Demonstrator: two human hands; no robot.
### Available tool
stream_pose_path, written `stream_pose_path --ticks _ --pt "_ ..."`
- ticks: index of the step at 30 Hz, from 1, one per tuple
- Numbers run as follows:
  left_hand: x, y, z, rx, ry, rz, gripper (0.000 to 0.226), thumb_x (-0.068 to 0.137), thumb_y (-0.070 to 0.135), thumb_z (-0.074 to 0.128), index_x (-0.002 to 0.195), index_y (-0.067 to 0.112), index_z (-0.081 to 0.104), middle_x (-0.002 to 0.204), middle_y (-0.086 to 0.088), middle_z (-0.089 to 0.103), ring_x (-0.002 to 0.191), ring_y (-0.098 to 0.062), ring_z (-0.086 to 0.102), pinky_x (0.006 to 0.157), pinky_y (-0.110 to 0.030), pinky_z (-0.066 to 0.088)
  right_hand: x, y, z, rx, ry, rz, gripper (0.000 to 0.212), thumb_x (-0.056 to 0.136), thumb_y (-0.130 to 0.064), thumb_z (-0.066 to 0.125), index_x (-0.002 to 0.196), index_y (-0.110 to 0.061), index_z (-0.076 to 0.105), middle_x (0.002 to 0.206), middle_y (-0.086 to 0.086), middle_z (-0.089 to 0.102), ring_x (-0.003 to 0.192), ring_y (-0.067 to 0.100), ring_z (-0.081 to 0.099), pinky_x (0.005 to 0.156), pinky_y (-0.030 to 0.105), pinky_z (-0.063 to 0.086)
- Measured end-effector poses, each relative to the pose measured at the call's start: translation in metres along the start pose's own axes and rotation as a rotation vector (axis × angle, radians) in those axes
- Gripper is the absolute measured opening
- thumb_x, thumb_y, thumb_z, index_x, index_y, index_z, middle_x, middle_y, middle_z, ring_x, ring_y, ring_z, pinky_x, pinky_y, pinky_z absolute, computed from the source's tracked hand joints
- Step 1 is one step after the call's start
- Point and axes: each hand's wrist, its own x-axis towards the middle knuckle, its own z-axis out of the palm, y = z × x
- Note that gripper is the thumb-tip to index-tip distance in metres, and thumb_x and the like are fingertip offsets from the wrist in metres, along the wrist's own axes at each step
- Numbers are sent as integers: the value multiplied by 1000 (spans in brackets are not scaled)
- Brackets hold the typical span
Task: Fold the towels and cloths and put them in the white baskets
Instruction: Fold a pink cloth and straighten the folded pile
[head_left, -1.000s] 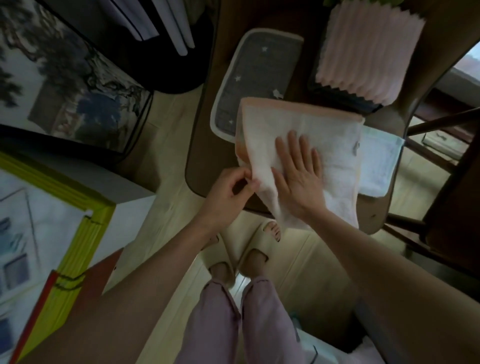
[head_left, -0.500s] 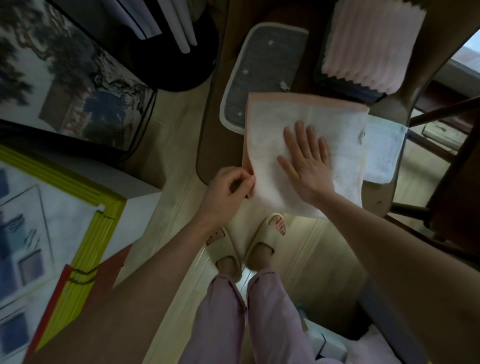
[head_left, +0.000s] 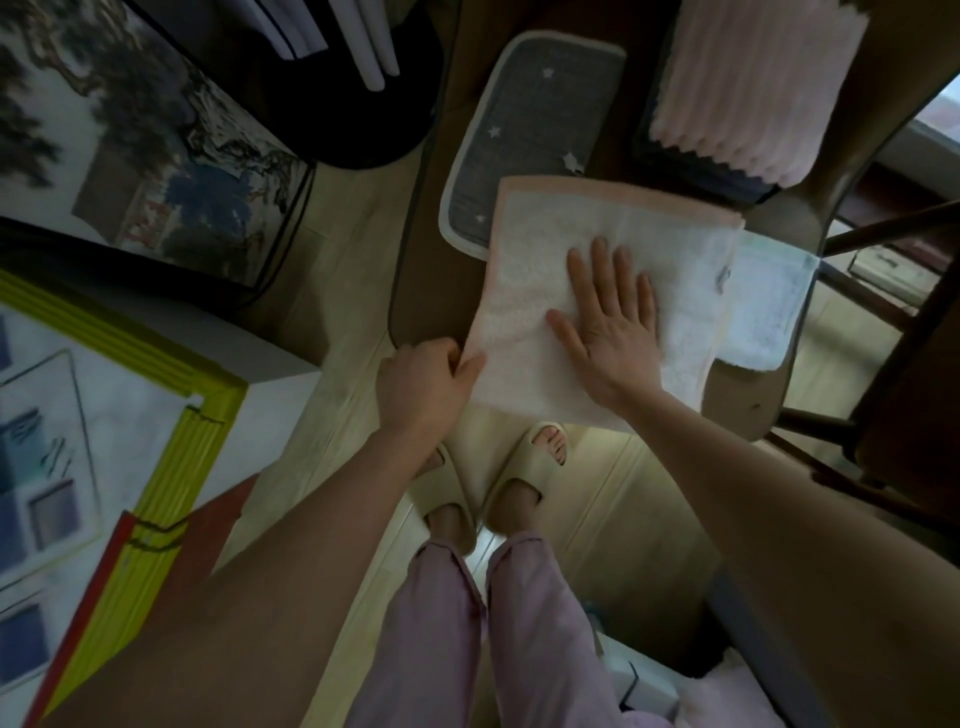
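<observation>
2 hands (head_left: 613, 332) on towel (head_left: 524, 270); L pinches corner | R flat

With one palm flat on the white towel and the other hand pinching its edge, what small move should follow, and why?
Probably carry the pinched edge across: the left hand pinches the white towel at its left edge, while the right hand lies flat, pinning it to the table.
</observation>
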Motion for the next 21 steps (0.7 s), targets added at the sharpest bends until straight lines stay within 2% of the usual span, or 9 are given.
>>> stream_pose_path --ticks 2,4,6,8,11,13,16,21 --pt "1 7 -1 25 164 99 24 93 40 56 98 18 62 95 1 63 88 -20 55 75 -36 45 -2 -2 -2 11 -2 -3 69 99 -57 19 154 -28 -10 162 0 -18 147 18 -20 120 41 -11" --pt "5 15 -1 14 304 293 25 93 29 54 113 16 60 115 -3 61 103 -23 53 83 -37 43 -4 -5 -6 46 37 -17 67 100 -54 18 156 -25 -4 163 2 -13 149 18 -16 120 40 -11" --pt "17 25 3 55 338 482 32 95 24 47 123 16 59 130 -4 57 117 -25 50 92 -37 39 -4 -5 -12 61 127 -35 63 101 -47 21 156 -20 6 163 5 -4 150 19 -9 121 40 -8" --pt "37 38 8 83 300 572 39 98 23 40 133 15 54 141 -5 52 130 -25 44 102 -36 34 2 1 -20 48 217 -17 60 103 -41 23 156 -17 11 163 7 1 150 20 -5 121 40 -6" --pt "64 64 18 82 125 605 50 100 28 28 147 10 37 154 -9 34 142 -26 30 116 -38 24 17 16 -28 27 231 20 59 103 -41 23 156 -18 11 163 6 1 150 20 -5 122 39 -6" --pt "74 72 29 149 67 575 58 100 35 21 152 11 22 159 -10 20 147 -25 17 121 -37 11 22 27 -27 -41 162 -64 61 103 -46 23 156 -20 7 163 5 -2 150 20 -8 121 40 -7" --pt "77 62 42 349 133 550 63 101 45 20 154 14 12 162 -9 10 149 -25 8 121 -39 3 21 49 -20 -142 124 -138 64 101 -52 21 156 -24 2 163 2 -5 150 18 -10 122 43 -4" --pt "89 52 43 430 199 501 73 99 56 20 155 12 4 162 -11 1 149 -27 -1 121 -48 2 20 68 -17 -126 253 70 63 102 -47 19 156 -18 6 163 5 2 150 19 -3 122 39 -1"
